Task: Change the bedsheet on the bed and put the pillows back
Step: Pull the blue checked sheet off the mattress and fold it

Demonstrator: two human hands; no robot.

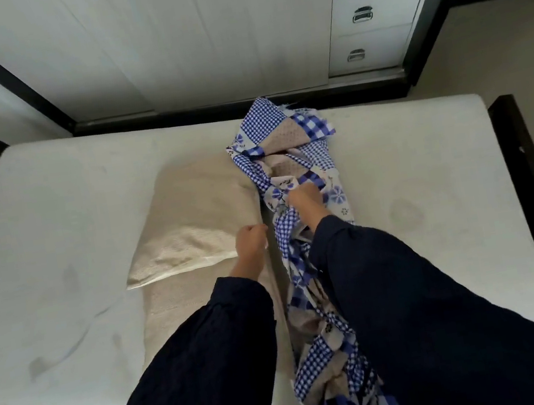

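A beige pillow lies mid-mattress, its long axis running from the near edge to the far edge. The left hand reaches forward, fisted at the pillow's right edge; whether it holds anything cannot be told. Just right of it, the right hand grips the bunched blue checked bedsheet, a strip running from the near edge to the far edge.

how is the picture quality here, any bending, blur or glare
Head view: the wide lens bows the mattress edges and wardrobe lines; light is soft and even, darker toward the corners; the sheet, left hand and right hand look slightly soft; only glare is glints on the drawer handles.
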